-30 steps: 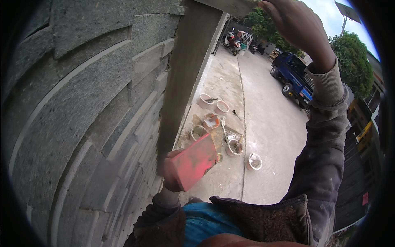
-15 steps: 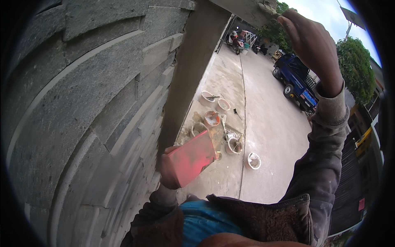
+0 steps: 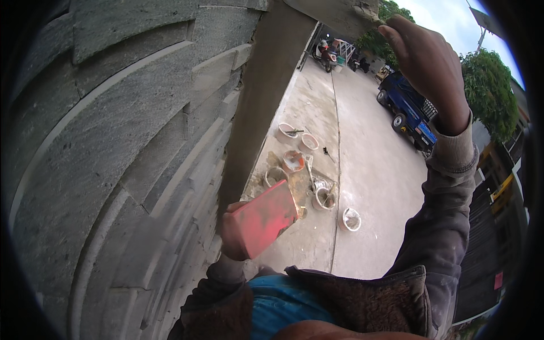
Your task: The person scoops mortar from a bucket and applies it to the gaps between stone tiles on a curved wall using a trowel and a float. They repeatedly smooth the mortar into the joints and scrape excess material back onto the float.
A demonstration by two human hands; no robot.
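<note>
The left hand (image 3: 230,242) clamps a smeared, flat-faced red block (image 3: 265,220) beside the rough grey stone wall (image 3: 130,107); the raised right hand (image 3: 430,68) curls closed on a flat, crusted grey board (image 3: 334,16) above the smooth brown-grey plaster strip (image 3: 263,79).

And we have a blue pickup truck (image 3: 407,109) standing on the pale concrete driveway (image 3: 374,170), a leafy tree (image 3: 488,88) to its right, a flat panel (image 3: 487,22) overhead, and far back, we spot a motor scooter (image 3: 326,56)!
</note>
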